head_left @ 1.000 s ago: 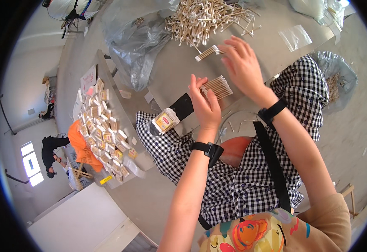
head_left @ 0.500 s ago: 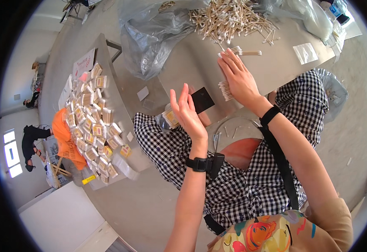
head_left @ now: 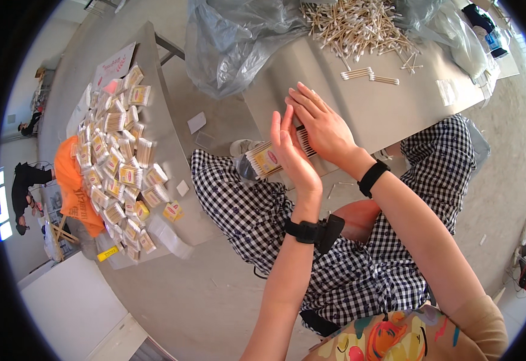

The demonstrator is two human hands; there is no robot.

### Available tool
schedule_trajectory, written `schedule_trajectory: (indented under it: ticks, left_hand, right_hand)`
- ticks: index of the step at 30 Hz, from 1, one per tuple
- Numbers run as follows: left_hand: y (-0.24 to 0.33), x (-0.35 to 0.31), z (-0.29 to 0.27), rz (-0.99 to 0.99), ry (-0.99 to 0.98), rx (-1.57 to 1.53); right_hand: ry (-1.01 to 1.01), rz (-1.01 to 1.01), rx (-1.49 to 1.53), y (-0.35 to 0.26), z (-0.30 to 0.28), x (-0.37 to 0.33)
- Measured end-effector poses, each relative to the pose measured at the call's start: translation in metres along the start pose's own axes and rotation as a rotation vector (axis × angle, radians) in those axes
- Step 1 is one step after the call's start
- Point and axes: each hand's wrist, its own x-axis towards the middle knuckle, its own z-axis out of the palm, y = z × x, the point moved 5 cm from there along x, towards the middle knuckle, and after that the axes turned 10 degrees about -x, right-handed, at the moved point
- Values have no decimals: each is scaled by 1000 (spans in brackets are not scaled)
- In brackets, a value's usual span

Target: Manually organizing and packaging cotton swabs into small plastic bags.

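Observation:
My right hand lies flat with its fingers stretched out, palm down over a row of cotton swabs near the table's front edge. Only the tips of that row show past the palm. Beside it, my left hand stands on edge, fingers extended, its fingertips close to the right hand's. To the left of the left hand, a clear bag with a yellow label and cotton swabs sits at the table edge. Farther back are two small bundles of swabs and a big loose heap of swabs.
A grey plastic bag hangs over the table's far left corner. On the left table several filled swab packs are piled beside an orange bag. A small clear bag lies at right. One person in black is far left.
My right hand has slid left and nearer, bringing the row of swabs over to the black square by my left hand. The view has shifted, and the two hands are now close together.

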Motion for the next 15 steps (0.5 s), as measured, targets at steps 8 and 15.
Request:
schedule_trajectory:
  ticks: [8,15]
  left_hand:
    - [25,-2,7,64,76,24]
    - [79,26,-69,291,149,1141]
  right_hand:
    - [36,-38,-78,-3,2,2]
    - [28,-97,-164,-5,5,4]
